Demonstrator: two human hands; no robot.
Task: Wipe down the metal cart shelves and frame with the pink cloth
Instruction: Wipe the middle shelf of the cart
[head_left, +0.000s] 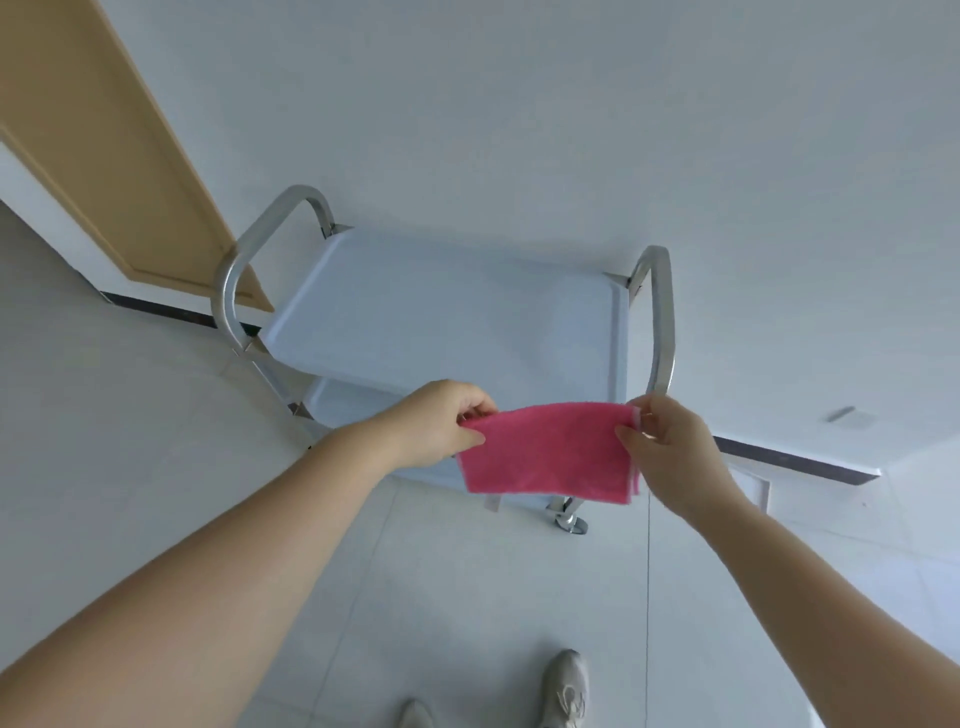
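Head view: the pink cloth (545, 452) is stretched in the air between both hands, in front of the near edge of the metal cart (621, 338), towards its right corner. Its long axis runs left to right, with the top edge taut and the rest hanging down towards the floor (130, 467); the doubled edges on the right side suggest it is folded. The left grip (441, 421) pinches the upper left corner between thumb and curled fingers. The right grip (670, 447) pinches the upper right corner the same way. Whether the cloth touches the cart cannot be told.

The cart stands against a white wall (571, 130), its long side running left to right. The top shelf (441, 312) lies bare between a left handle (244, 270) and a right handle (661, 322), both bent steel tubes. A lower shelf (343, 400) shows under it on the left, and a caster (571, 522) sits below the cloth. A tan door (104, 156) is far left. Two pale shoes (566, 686) stand on the tiles at the near edge.
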